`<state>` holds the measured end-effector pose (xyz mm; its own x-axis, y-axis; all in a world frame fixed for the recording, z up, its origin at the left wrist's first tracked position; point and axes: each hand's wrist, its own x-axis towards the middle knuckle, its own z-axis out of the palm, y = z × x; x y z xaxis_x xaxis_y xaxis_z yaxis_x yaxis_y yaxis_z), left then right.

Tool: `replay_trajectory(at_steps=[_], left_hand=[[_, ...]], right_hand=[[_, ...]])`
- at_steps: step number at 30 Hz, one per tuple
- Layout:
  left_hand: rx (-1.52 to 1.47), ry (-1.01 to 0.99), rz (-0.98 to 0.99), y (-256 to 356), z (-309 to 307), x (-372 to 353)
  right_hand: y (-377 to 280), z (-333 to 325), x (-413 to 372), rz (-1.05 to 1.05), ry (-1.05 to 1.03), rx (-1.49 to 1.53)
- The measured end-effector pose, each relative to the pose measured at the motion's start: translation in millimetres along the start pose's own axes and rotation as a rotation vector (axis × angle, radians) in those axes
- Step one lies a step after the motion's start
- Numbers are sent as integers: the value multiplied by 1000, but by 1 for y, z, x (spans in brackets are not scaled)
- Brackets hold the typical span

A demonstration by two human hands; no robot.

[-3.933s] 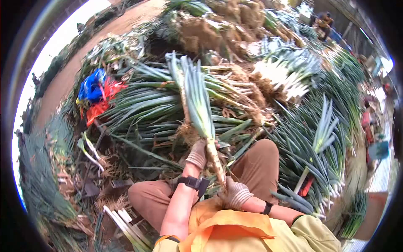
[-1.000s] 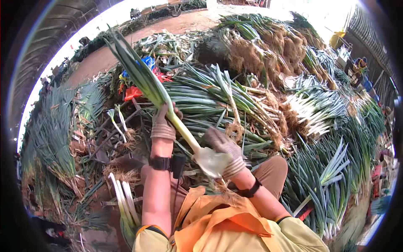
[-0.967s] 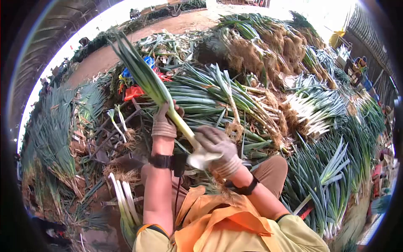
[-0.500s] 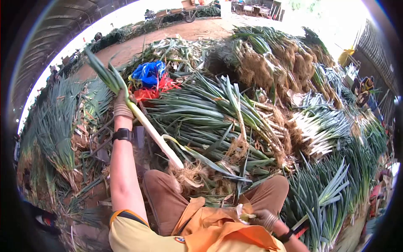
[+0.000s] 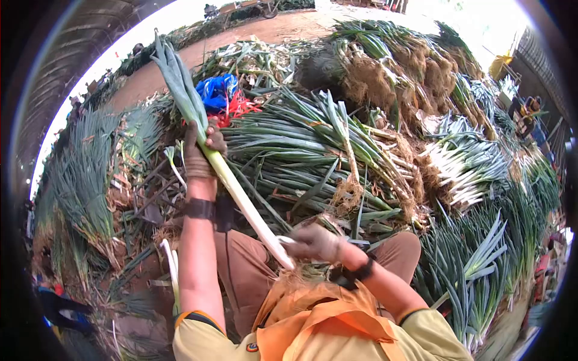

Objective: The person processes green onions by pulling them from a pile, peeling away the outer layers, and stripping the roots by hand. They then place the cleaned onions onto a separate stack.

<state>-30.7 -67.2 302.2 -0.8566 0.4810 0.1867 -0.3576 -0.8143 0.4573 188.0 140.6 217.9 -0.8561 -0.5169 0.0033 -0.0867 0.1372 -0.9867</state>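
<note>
Left hand (image 5: pixel 203 149) grips 1 leek (image 5: pixel 248 207); right hand (image 5: pixel 316 242), near its roots (image 5: pixel 292 280), seemingly pinches pale skin (image 5: pixel 285 240) (blurred). Likely peeling; next wants steady pull.

Leek (image 5: pixel 238 190): stem smooth, faintly glossy; leaves waxy, nearer matt; root end rough, fibrous. Left hand (image 5: pixel 199 157): matt, soiled cloth glove. Right hand (image 5: pixel 318 242): cloth glove, matt. Apron (image 5: pixel 328 322): creased matt cloth. Trousers (image 5: pixel 242 265): matt cloth. Blue bundle (image 5: pixel 215 93): thin glossy plastic. Piled roots (image 5: pixel 368 81): rough, hairy.
</note>
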Motion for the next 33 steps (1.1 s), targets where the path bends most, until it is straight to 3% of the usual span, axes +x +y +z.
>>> replay_trajectory(at_steps=[1,2,3,4,7,8,10,11,13,15,16,18,19,20,22,24,25,26,28,30,33], left_hand=[[-28,22,3,11,-9,1],[-23,46,-2,20,-20,3],[55,150,45,21,-26,2],[51,219,43,28,-37,7],[131,374,164,62,-76,13],[84,447,168,70,-84,15],[98,411,144,70,-91,16],[96,384,185,61,-86,12],[51,362,202,44,-77,5],[-53,433,72,39,-88,6],[-36,472,69,22,-62,-3],[119,532,171,2,-53,-8],[179,576,209,-6,-48,-10],[179,578,196,-15,-37,-13],[351,780,348,-29,-20,-18],[274,538,348,-35,-14,-36],[221,409,335,-37,1,-50],[178,157,207,-34,2,-60],[23,-12,119,-47,-1,-69],[-50,13,71,-64,-12,-73],[196,412,99,-91,-16,-78]], right_hand=[[6,6,-29,55,28,-76],[16,11,-56,299,-26,-195],[26,23,-91,191,221,-2],[26,25,-122,388,153,-53],[69,50,-217,275,243,-95],[78,46,-231,343,306,57],[54,32,-220,552,173,-159],[30,8,-199,675,-36,-547],[26,-9,-168,490,150,-817],[16,-21,-123,399,299,-1055],[-12,-18,-99,267,465,-860],[-1,-11,-74,-20,455,-558],[-3,-1,-61,60,410,-280],[3,7,-50,-52,402,-268],[15,30,-41,69,474,-118],[27,42,-47,39,548,79],[19,36,-59,255,352,432],[14,33,-70,286,259,629],[24,35,-86,337,71,905],[46,40,-95,325,153,712],[58,45,-101,198,340,301]])
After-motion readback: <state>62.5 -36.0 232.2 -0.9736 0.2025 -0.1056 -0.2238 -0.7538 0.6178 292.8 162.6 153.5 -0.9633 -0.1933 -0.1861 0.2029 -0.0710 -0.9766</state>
